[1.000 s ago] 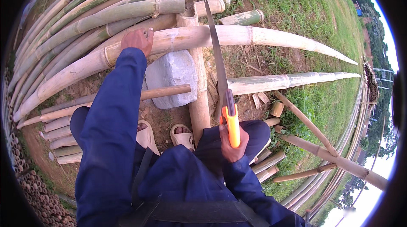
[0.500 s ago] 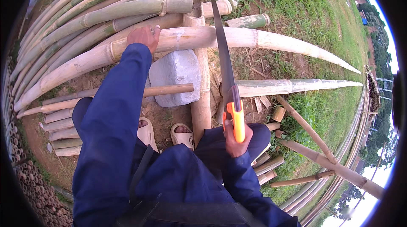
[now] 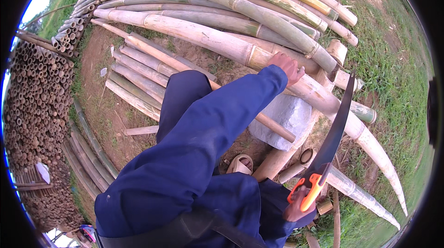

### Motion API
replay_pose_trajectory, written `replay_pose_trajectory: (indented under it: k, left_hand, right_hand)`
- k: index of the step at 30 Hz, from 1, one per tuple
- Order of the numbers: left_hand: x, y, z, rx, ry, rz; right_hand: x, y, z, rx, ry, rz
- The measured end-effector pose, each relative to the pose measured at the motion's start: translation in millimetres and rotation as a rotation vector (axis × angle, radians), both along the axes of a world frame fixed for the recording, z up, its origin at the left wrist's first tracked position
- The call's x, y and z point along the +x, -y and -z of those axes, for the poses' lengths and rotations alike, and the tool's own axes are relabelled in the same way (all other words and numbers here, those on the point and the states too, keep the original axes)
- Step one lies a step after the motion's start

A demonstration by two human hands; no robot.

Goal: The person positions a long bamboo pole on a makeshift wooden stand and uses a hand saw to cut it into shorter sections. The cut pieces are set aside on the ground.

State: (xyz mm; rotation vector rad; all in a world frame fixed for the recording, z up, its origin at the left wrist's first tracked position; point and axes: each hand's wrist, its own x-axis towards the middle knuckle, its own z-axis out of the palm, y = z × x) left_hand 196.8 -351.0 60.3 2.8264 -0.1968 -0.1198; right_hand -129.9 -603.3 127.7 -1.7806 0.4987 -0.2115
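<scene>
In the head view, the left hand (image 3: 286,68) lies over the thick pale bamboo pole (image 3: 199,35), fingers bent across its top; their underside is hidden, so how firmly they grip cannot be told. The pole slants across a bamboo crosspiece (image 3: 273,167), beside a grey stone block (image 3: 284,120). The right hand (image 3: 298,207) has its fingers wrapped around the orange handle of a saw (image 3: 339,125), whose blade overlaps the pole; contact is unclear. The round pole could roll if loosely pressed, and the blade could skid toward the left hand.
</scene>
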Motion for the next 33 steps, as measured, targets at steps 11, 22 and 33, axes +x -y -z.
replay_pose_trajectory:
  k: [11, 22, 33]
  left_hand:
    - [2.7, -2.8, 9.5, 0.062, 0.041, -0.040]
    - [2.8, -5.3, 16.9, 0.079, -0.014, -0.050]
    - [14.6, 9.8, 10.2, 0.075, -0.033, -0.043]
  right_hand:
    - [-51.4, -5.9, -14.8, 0.010, -0.156, -0.013]
    - [89.8, -9.9, 15.7, -0.080, 0.127, -0.018]
    - [46.4, -8.7, 19.0, -0.182, 0.000, -0.024]
